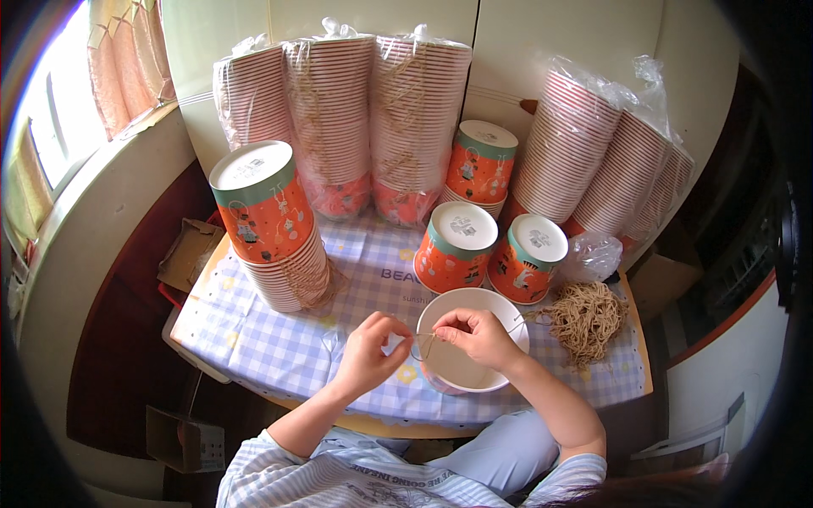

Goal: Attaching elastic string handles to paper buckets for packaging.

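My left hand (pixel 375 349) is closed in a pinch on a thin tan cord, left of an open white-lined paper bucket (pixel 515 345). Above that bucket's mouth my right hand (pixel 479 337) pinches the same cord (pixel 428 338), which forms a small loop between the two hands. Whether the loop is knotted is too small to tell. From behind my right hand a strand leads toward a tangled heap of tan cords (pixel 586 323) at the table's right side. The bucket stands upright near the front edge.
A blue-checked cloth (pixel 356 254) covers the table. Orange-and-green buckets stand upside down behind the open one (pixel 457 245). A nested bucket stack (pixel 269 216) with cords hanging on it stands at left. Tall plastic-wrapped bucket stacks (pixel 415 118) line the back.
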`<state>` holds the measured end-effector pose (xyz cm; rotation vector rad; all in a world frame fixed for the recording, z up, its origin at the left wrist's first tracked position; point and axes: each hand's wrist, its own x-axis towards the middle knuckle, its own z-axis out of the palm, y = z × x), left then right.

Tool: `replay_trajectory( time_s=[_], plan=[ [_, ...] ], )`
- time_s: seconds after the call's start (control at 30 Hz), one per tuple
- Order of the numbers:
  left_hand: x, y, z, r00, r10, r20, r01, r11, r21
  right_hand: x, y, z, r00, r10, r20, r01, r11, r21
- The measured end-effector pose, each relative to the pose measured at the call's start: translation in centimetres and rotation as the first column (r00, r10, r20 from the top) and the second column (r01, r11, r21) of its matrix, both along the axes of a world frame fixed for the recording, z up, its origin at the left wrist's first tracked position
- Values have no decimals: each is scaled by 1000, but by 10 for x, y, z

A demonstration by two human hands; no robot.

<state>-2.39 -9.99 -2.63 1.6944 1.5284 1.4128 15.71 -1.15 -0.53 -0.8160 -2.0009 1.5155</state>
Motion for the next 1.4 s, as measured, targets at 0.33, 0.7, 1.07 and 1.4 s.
replay_trajectory(
  time_s=[0.33, 0.7, 1.07, 1.4],
  plan=[
    [19, 5, 9, 966, -21, -259, 26, 1000, 15, -1, -1, 1, 997, 23, -77, -26, 998, -48],
    [19, 7, 1, 835, -214, 507, 308, 945, -108, -1, -2, 2, 997, 27, -72, -30, 999, -45],
    [16, 6, -2, 894, -184, 408, 256, 958, -129, -1, -3, 0, 997, 34, -64, -33, 999, 17],
    [18, 7, -4, 922, -116, 369, 159, 983, -89, -2, -4, 0, 996, 40, -74, -37, 999, 37]
  ],
)
